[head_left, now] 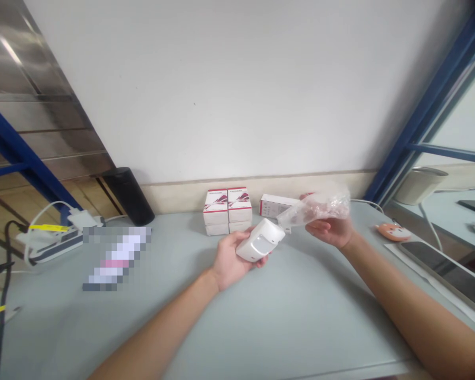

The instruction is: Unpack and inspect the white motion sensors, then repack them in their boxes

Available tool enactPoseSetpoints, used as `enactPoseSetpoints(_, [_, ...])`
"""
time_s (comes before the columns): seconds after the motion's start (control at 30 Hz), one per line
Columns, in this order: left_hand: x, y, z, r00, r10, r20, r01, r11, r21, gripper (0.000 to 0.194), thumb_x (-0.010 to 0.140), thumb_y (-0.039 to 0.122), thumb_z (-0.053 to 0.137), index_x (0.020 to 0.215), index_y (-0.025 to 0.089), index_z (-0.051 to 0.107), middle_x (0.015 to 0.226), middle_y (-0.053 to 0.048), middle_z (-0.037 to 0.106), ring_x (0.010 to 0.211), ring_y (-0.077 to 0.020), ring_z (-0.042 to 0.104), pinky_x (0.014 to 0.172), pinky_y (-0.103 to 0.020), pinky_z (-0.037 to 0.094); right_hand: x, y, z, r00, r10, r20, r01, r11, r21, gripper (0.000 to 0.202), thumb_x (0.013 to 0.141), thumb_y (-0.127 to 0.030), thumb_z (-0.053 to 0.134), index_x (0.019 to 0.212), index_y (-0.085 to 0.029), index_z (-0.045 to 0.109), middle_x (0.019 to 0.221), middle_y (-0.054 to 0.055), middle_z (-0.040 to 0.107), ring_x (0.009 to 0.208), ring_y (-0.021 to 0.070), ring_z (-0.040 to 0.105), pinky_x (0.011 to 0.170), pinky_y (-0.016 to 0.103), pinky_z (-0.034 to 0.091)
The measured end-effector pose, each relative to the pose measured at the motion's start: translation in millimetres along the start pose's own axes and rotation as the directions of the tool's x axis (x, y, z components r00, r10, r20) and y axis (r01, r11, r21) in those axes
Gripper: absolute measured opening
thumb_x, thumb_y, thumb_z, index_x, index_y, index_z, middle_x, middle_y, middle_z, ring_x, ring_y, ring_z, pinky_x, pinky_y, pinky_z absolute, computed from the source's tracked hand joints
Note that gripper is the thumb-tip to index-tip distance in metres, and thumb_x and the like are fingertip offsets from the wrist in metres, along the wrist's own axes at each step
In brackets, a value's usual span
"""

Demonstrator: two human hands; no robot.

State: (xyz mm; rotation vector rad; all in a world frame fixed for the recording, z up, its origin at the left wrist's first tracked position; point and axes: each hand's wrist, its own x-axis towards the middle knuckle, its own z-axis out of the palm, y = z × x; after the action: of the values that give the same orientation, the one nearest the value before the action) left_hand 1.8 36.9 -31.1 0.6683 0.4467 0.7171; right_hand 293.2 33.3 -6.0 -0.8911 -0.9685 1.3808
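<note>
My left hand (233,262) is closed around a white plastic motion sensor (261,241), whose curved grey-white window faces up. To its right, my right hand (332,230) grips a crumpled clear plastic bag (320,206). The bag's left end reaches down to the sensor's upper edge; whether they touch I cannot tell. Behind the left hand stand small white boxes (227,211) with red trim, stacked side by side. A longer white box (277,205) lies behind the sensor, partly covered by the bag.
On the left are a black cylinder (129,196), a pixelated phone-like object (116,258) and a power strip (57,248) with plugs and cables. At right lie an orange-and-white object (393,232) and a dark flat device (447,272). A wall (237,95) closes off the back.
</note>
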Motion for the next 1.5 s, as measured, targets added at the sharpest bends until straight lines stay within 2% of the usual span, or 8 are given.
enactPoseSetpoints(0.17, [1, 0, -2.1, 1.000, -0.004, 0.027, 0.004, 1.000, 0.020, 0.039, 0.083, 0.033, 0.062, 0.116, 0.013, 0.066, 0.095, -0.017, 0.072, 0.077, -0.0279, 0.068, 0.067, -0.034, 0.045, 0, -1, -2, 1.000, -0.023, -0.007, 0.022, 0.990, -0.137, 0.029, 0.087, -0.053, 0.057, 0.102, -0.029, 0.063, 0.058, -0.007, 0.028, 0.048, 0.0111, 0.014, 0.046, 0.026, 0.021])
enactPoseSetpoints(0.43, [2, -1, -3.1, 0.999, -0.016, 0.032, 0.014, 0.999, 0.050, 0.044, 0.081, 0.036, 0.063, 0.118, 0.013, 0.067, 0.093, -0.015, 0.071, 0.076, -0.0262, 0.067, 0.067, -0.033, 0.045, 7, 11, -10, 0.954, 0.123, 0.272, -0.165, 0.977, 0.135, 0.022, 0.083, -0.040, 0.071, 0.097, -0.026, 0.061, 0.057, -0.008, 0.036, 0.045, 0.0079, 0.022, 0.041, 0.021, 0.027])
enactPoseSetpoints(0.57, [2, -1, -4.5, 0.999, -0.033, 0.038, 0.031, 0.998, 0.052, 0.043, 0.082, 0.036, 0.062, 0.119, 0.013, 0.068, 0.093, -0.015, 0.071, 0.079, -0.0269, 0.068, 0.067, -0.032, 0.045, 9, 11, -20, 0.933, 0.181, 0.311, -0.233, 0.962, 0.139, 0.019, 0.089, -0.040, 0.067, 0.098, -0.025, 0.060, 0.057, -0.008, 0.037, 0.042, 0.0060, 0.021, 0.043, 0.019, 0.032])
enactPoseSetpoints(0.8, [3, -1, -3.5, 0.999, -0.016, 0.041, 0.015, 0.999, 0.041, 0.041, 0.083, 0.037, 0.062, 0.114, 0.012, 0.070, 0.092, -0.015, 0.072, 0.076, -0.0252, 0.066, 0.067, -0.033, 0.045, 14, 10, -37, 0.901, 0.296, 0.318, -0.371, 0.905, 0.210, 0.009, 0.094, -0.030, 0.060, 0.091, -0.022, 0.058, 0.056, -0.009, 0.038, 0.038, 0.0049, 0.013, 0.037, 0.018, 0.025])
enactPoseSetpoints(0.93, [2, -1, -2.0, 0.999, -0.026, 0.034, 0.025, 0.999, 0.043, 0.043, 0.082, 0.037, 0.063, 0.116, 0.012, 0.069, 0.092, -0.014, 0.071, 0.078, -0.0257, 0.067, 0.066, -0.032, 0.044, 11, 11, -27, 0.917, 0.297, 0.265, -0.359, 0.905, 0.228, 0.009, 0.086, -0.023, 0.062, 0.095, -0.022, 0.061, 0.057, -0.008, 0.041, 0.039, 0.0056, 0.019, 0.040, 0.019, 0.029])
enactPoseSetpoints(1.13, [1, -1, -1.4, 0.999, -0.039, 0.037, 0.036, 0.996, 0.078, 0.044, 0.081, 0.037, 0.064, 0.119, 0.014, 0.068, 0.093, -0.013, 0.071, 0.077, -0.0238, 0.066, 0.067, -0.032, 0.044, 6, 11, -11, 0.957, 0.223, 0.187, -0.253, 0.954, 0.158, 0.020, 0.087, -0.035, 0.064, 0.104, -0.025, 0.063, 0.055, -0.009, 0.031, 0.041, 0.0070, 0.013, 0.041, 0.021, 0.024])
enactPoseSetpoints(1.23, [2, -1, -2.3, 0.998, -0.035, 0.054, 0.028, 0.991, 0.127, 0.045, 0.082, 0.038, 0.063, 0.119, 0.013, 0.068, 0.090, -0.013, 0.071, 0.074, -0.0235, 0.066, 0.066, -0.032, 0.043, 5, 12, -8, 0.963, 0.204, 0.175, -0.227, 0.965, 0.129, 0.016, 0.084, -0.032, 0.065, 0.099, -0.025, 0.062, 0.055, -0.009, 0.031, 0.042, 0.0072, 0.013, 0.042, 0.022, 0.025])
enactPoseSetpoints(1.5, [1, -1, -0.9, 0.999, -0.005, 0.039, -0.001, 0.989, 0.149, 0.050, 0.085, 0.037, 0.060, 0.132, 0.021, 0.059, 0.092, -0.010, 0.071, 0.069, -0.0239, 0.067, 0.063, -0.032, 0.043, 5, 16, -4, 0.918, 0.251, 0.308, -0.288, 0.954, 0.083, 0.022, 0.087, -0.036, 0.070, 0.081, -0.022, 0.054, 0.058, -0.007, 0.036, 0.043, 0.0066, 0.022, 0.041, 0.020, 0.028])
